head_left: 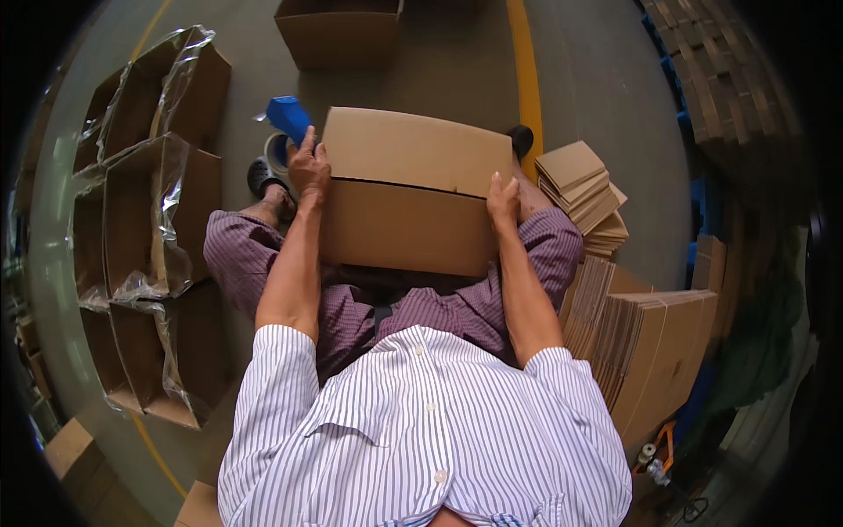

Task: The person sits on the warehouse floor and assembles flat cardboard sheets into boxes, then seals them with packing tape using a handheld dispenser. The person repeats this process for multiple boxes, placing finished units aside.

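A closed brown cardboard box (408, 224) rests at my lap, between my knees, its two top flaps folded to a seam across the middle. At its left edge is my left hand (309, 169), fingers closed round a blue tape dispenser (288, 116) with a pale tape roll beside it; its handle is hidden by the hand. That hand also presses against the box's side. My right hand (503, 200) grips the box's right edge near the seam, with the thumb on the top and the other fingers partly hidden.
Open boxes with clear plastic liners (140, 237) stand at the left. Another open box (342, 39) is ahead. To the right lie stacked cardboard pieces (584, 189) and bundled flat cartons (663, 351). A yellow floor line (527, 79) runs ahead; stacked pallets (720, 70) stand far right.
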Motion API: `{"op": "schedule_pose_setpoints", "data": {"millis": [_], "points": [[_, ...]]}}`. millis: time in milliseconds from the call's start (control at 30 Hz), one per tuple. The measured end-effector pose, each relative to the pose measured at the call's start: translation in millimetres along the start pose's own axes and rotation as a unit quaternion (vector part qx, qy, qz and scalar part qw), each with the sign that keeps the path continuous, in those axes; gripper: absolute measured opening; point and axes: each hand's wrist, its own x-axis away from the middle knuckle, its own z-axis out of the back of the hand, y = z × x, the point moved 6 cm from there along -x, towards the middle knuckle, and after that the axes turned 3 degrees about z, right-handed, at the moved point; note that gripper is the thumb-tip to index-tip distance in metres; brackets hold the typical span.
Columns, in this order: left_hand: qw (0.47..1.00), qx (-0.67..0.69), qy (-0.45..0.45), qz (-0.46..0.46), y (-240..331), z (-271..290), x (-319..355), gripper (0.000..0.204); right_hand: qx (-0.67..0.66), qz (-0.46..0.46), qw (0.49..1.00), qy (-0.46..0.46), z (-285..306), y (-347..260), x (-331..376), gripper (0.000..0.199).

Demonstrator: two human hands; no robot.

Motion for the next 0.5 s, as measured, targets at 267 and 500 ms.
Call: {"op": "schedule_pose_setpoints", "data": {"millis": [267, 500], "points": [[0.988, 0.021, 0.111, 0.107, -23.8, 11.5, 21.5, 0.045, 0.125, 0.068, 0.989, 0.027, -1.6, -11.1, 16.5, 0.045], [0.957, -0.27, 0.103, -0.013, -29.6, 17.7, 8.6, 0.047, 0.155, 0.164, 0.972, 0.061, -24.2, -15.4, 60.4, 0.052]]}}
